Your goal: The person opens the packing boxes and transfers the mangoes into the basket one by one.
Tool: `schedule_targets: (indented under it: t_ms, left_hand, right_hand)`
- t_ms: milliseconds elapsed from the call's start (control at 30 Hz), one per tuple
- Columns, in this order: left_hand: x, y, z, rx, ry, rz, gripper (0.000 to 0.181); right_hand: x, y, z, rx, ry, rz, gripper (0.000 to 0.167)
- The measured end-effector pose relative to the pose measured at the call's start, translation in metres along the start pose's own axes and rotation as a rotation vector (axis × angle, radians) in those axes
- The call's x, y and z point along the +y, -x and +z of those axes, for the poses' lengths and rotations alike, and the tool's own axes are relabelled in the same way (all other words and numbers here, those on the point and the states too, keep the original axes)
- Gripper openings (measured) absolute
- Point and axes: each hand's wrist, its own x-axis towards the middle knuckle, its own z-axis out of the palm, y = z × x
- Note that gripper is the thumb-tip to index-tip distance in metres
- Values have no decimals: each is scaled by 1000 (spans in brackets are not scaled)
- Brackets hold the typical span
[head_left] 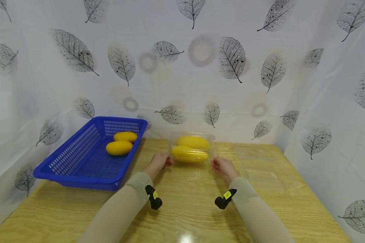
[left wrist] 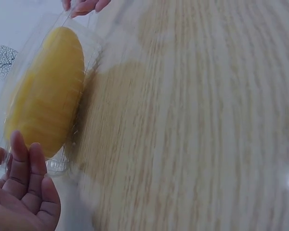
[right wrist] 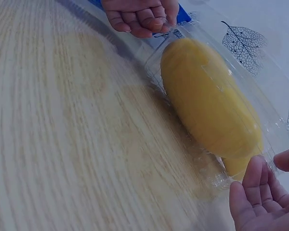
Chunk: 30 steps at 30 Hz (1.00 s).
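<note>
Two yellow mangoes [head_left: 190, 154] lie side by side in a clear plastic box [head_left: 213, 148] near the back of the table. My left hand [head_left: 161, 160] pinches the box at its left end, with the thumb on one side and fingertips on the other in the left wrist view. At the opposite end, my right hand [head_left: 223, 167] pinches the rim between thumb and fingers [right wrist: 254, 175]. The lid looks closed over the fruit, though the see-through plastic makes its edge hard to tell.
A blue plastic basket [head_left: 88, 184] stands on the left, holding two more yellow mangoes [head_left: 119, 148]. Faint see-through plastic [head_left: 263, 177] lies on the right of the wooden table [head_left: 185, 202]. A leaf-patterned white curtain [head_left: 176, 84] hangs right behind.
</note>
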Motion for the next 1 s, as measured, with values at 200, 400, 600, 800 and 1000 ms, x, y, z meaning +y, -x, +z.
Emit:
schedule_targets:
  t_ms: [200, 400, 600, 800, 1000]
  left_hand:
    - [-3, 5, 0, -7, -2, -21, 35]
    - [-2, 14, 0, -32, 26, -33, 31]
    - [-2, 20, 0, -48, -7, -32, 30]
    - [-4, 24, -2, -59, 9, -41, 28]
    - [-7, 30, -3, -97, -6, -11, 28]
  right_hand:
    - [2, 11, -2, -21, -13, 27, 20]
    - [3, 20, -4, -56, -7, 9, 25]
    - [9, 26, -10, -115, -28, -31, 18]
    - [8, 31, -8, -83, -29, 20, 25]
    - [5, 41, -11, -98, -48, 62, 22]
